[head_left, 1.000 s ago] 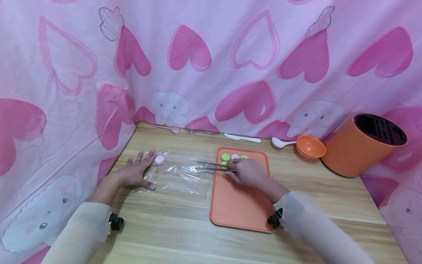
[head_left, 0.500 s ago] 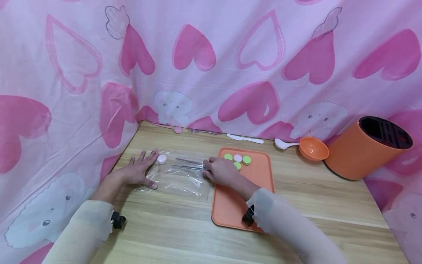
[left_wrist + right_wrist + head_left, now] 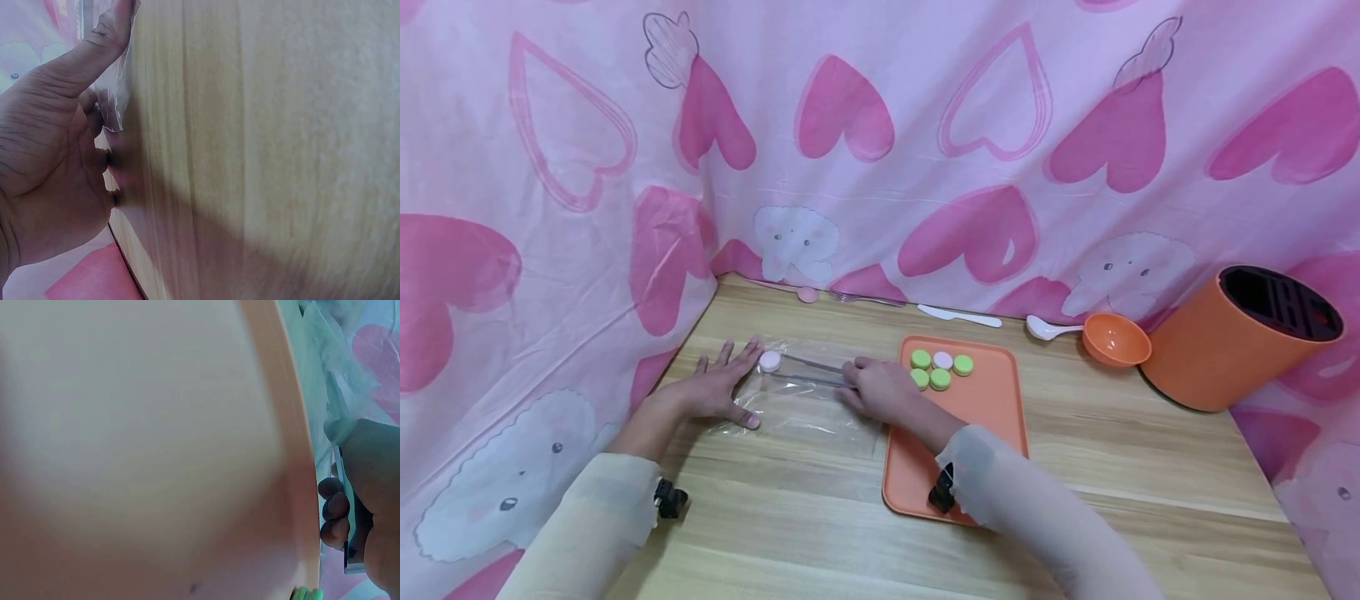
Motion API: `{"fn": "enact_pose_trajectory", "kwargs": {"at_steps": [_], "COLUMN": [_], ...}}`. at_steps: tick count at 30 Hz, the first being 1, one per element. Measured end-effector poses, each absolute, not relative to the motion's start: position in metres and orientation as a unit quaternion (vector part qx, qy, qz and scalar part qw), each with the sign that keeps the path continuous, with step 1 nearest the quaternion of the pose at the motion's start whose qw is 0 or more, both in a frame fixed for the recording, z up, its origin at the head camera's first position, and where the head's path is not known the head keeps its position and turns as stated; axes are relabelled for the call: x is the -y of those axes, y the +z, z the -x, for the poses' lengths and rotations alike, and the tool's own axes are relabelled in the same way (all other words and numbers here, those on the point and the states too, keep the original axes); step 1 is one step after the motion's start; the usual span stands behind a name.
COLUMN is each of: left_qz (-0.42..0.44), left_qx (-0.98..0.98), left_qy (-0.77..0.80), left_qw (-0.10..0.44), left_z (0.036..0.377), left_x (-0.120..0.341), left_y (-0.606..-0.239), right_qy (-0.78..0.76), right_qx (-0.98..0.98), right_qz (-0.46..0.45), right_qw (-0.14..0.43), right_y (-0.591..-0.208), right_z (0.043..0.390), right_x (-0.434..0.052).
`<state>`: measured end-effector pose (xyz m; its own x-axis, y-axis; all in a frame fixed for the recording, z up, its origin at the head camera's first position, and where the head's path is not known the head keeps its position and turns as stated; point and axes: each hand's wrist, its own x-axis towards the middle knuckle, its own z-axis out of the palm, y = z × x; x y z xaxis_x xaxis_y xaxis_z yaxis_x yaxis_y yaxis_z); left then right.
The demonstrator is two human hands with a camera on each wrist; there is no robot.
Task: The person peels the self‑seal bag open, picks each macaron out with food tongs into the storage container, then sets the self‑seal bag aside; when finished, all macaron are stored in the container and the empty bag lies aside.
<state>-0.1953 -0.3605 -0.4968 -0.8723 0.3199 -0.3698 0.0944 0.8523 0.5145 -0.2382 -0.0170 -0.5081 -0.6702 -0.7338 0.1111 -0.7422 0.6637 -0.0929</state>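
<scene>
My left hand [image 3: 715, 387] lies with spread fingers at the left end of a clear plastic bag [image 3: 820, 425]. In the left wrist view its thumb [image 3: 94, 59] rests against the bag's crinkled edge. A pale pink macaron [image 3: 770, 361] sits by the left fingertips; whether it is inside the bag or on it I cannot tell. My right hand [image 3: 883, 392] grips metal tongs [image 3: 812, 382] over the bag. Their spread tips point left and reach close to the pink macaron; contact is unclear. In the right wrist view, curled fingers hold the tongs' bent end [image 3: 354, 565].
An orange tray [image 3: 977, 425] under my right forearm bears several green macarons [image 3: 962, 365] and a pink macaron [image 3: 942, 360]. Along the back lie a pink spoon [image 3: 807, 294], a fork [image 3: 868, 299], a white knife [image 3: 958, 316] and a white spoon [image 3: 1047, 328], beside an orange bowl [image 3: 1116, 340] and knife block [image 3: 1232, 358].
My right hand with the tongs has moved left from over the tray's macarons to the pink macaron at the bag's left end. The left hand has stayed in place.
</scene>
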Motion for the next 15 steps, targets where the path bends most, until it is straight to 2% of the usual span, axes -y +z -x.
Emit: {"fn": "enact_pose_trajectory", "kwargs": {"at_steps": [11, 15], "left_qz": [-0.114, -0.114], "left_qx": [-0.936, -0.937], "left_qy": [0.247, 0.244], "left_qw": [0.224, 0.223], "left_z": [0.194, 0.193], "left_x": [0.36, 0.361], "left_y": [-0.494, -0.494], "right_qy": [0.092, 0.095], "right_qx": [0.92, 0.918], "right_qz": [-0.381, -0.386], "right_qw": [0.001, 0.008], "right_y": [-0.505, -0.504], "right_z": [0.236, 0.237], "right_x": [0.031, 0.032]}}
